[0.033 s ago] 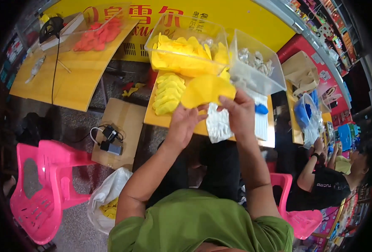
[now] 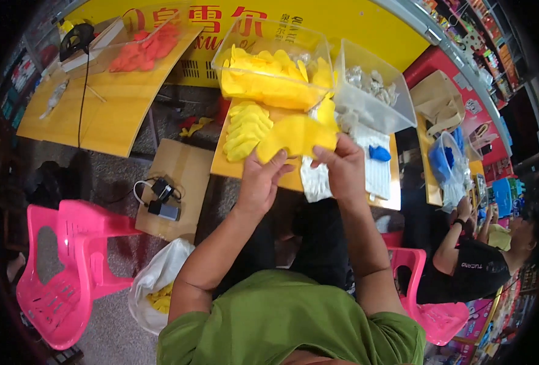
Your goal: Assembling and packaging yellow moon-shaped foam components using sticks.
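Observation:
A flat, curved piece of yellow felt-like fabric (image 2: 297,135) is stretched between my hands above the table. My left hand (image 2: 260,182) pinches its left end between thumb and fingers. At the other end, my right hand (image 2: 344,167) grips it, thumb in front. Several similar yellow pieces (image 2: 245,129) lie overlapped in a row to the left of the held one. Behind stands a clear plastic bin (image 2: 272,91) heaped with more yellow pieces. A crumpled white cloth (image 2: 315,181) lies by my right hand, partly hidden by it.
Right of the yellow heap sits a clear bin (image 2: 382,121) with small wrapped items. A blue object (image 2: 379,152) rests on a white sheet (image 2: 376,176). Left are a pink chair (image 2: 68,267), a cardboard sheet (image 2: 181,164) with chargers, and a white bag (image 2: 147,304). Another person (image 2: 476,267) works at right.
The yellow piece has been turned and spread wider, so its curved lower edge faces me. My left fingers have closed onto its left end.

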Demonstrator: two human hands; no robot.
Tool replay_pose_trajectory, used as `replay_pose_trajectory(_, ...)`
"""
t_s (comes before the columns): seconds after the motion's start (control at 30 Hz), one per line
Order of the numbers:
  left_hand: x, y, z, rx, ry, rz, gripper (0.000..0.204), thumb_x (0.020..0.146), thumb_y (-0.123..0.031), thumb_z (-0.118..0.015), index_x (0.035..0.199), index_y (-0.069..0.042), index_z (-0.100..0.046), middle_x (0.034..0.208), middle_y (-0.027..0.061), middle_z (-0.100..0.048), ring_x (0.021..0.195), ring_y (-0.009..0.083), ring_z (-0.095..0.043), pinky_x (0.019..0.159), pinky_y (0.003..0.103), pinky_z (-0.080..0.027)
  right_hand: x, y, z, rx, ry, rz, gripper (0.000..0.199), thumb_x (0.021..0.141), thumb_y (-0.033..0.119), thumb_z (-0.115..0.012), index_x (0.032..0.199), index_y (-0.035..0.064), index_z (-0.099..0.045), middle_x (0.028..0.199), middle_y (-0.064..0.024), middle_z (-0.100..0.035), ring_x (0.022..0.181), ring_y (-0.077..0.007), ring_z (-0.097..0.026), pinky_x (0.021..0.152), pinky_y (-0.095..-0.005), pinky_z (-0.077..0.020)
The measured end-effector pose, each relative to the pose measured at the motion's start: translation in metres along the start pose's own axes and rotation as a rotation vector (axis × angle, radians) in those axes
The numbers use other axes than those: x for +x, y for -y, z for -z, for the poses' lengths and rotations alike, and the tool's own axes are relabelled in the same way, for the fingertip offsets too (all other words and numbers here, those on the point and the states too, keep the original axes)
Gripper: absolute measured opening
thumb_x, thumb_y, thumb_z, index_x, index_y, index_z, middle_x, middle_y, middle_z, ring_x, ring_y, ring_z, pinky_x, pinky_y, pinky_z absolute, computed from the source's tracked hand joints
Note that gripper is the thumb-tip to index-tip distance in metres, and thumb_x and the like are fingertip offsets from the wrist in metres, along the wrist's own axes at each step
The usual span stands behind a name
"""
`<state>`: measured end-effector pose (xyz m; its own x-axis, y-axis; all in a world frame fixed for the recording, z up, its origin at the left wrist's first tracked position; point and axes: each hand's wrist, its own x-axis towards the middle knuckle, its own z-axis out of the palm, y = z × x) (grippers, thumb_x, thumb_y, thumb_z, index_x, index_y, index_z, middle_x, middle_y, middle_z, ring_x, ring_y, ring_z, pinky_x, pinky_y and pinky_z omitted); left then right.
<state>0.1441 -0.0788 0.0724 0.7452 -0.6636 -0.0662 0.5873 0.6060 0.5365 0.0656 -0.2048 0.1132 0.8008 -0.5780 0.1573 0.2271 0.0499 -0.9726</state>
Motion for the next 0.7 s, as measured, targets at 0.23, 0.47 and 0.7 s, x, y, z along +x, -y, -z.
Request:
replay_pose_trajectory(0.23,-0.061,-0.033,0.019,0.657,0.138,0.016,0.014,0.080,-0.012,-0.071,0.091,-0.004,-0.064,0.069,-0.0028,-0.058,0.054,0.0024,-0.048,0.047,0.017,-0.037,-0.049,0.021,0.025,-0.200,0.387,-0.009,0.015,0.086,0.007,-0.059,0.099,-0.0007,-0.062,0.089,-0.0009,-0.060,0.079,-0.0067,-0.053,0.069,-0.0227,-0.0439)
replay_pose_trajectory(0.47,-0.098,-0.018,0.017,0.777,0.178,0.137,0.017,0.081,-0.010,-0.070,0.094,-0.003,-0.061,0.074,-0.0016,-0.059,0.059,0.0033,-0.050,0.051,0.017,-0.039,-0.098,-0.001,0.031,-0.180,0.398,-0.086,0.009,0.084,0.007,-0.063,0.082,-0.0021,-0.063,0.067,0.0031,-0.056,0.064,-0.0031,-0.048,0.058,-0.0209,-0.0410)
replay_pose_trajectory(0.7,-0.134,0.019,0.016,0.717,-0.042,-0.096,0.027,0.084,-0.011,-0.067,0.104,-0.003,-0.051,0.091,0.0019,-0.060,0.077,0.0069,-0.056,0.062,0.020,-0.045,-0.132,-0.023,0.033,-0.039,0.157,-0.111,0.009,0.077,-0.001,-0.069,0.074,0.0003,-0.061,0.069,0.0018,-0.059,0.061,-0.0043,-0.051,0.056,-0.0185,-0.0413)
